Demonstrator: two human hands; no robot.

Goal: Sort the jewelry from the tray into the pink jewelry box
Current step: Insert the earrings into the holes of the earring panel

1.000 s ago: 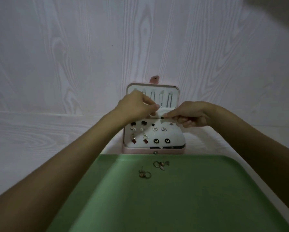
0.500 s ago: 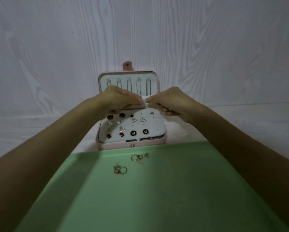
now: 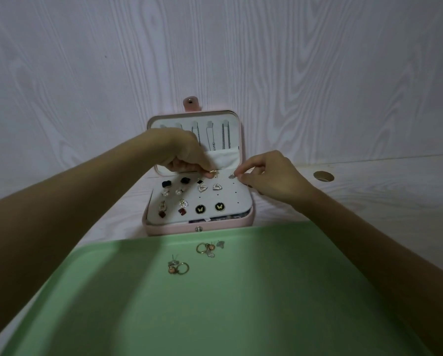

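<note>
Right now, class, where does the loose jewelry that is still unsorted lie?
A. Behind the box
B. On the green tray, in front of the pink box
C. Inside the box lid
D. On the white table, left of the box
B: two small clusters of rings and earrings lie on the green tray, just in front of the open pink jewelry box.

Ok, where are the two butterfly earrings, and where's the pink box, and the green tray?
butterfly earrings (image 3: 200, 209): head view, on the left black disc of the pair.
pink jewelry box (image 3: 164, 229): head view, on its front wall.
green tray (image 3: 241, 317): head view, on its bare floor.
</note>
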